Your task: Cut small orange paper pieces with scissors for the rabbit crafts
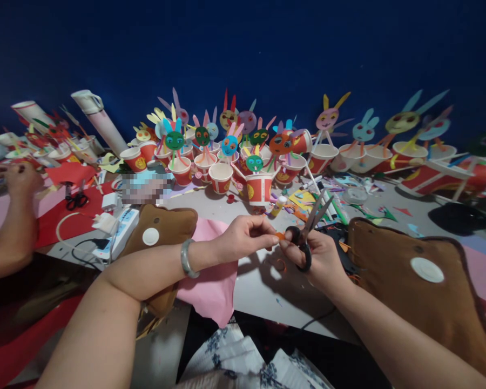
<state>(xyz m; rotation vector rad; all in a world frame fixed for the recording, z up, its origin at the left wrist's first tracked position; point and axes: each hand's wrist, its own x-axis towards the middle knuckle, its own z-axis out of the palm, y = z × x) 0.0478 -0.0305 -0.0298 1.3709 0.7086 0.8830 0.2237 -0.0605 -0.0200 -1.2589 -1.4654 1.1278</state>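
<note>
My left hand pinches a small orange piece of paper between thumb and fingertips. Close beside it, my right hand has its fingers around the black handles of a pair of scissors. The blades point up and away to the right, somewhat apart. My right thumb and fingertips are close to the orange piece; whether they touch it I cannot tell. A thin curled orange scrap lies on the table below. Pink paper is spread under my left wrist.
Paper cups with paper rabbit faces line the table's back. Brown cushions flank my arms. A power strip, black scissors and a flask stand left, near another person's hands. Markers and scraps lie right.
</note>
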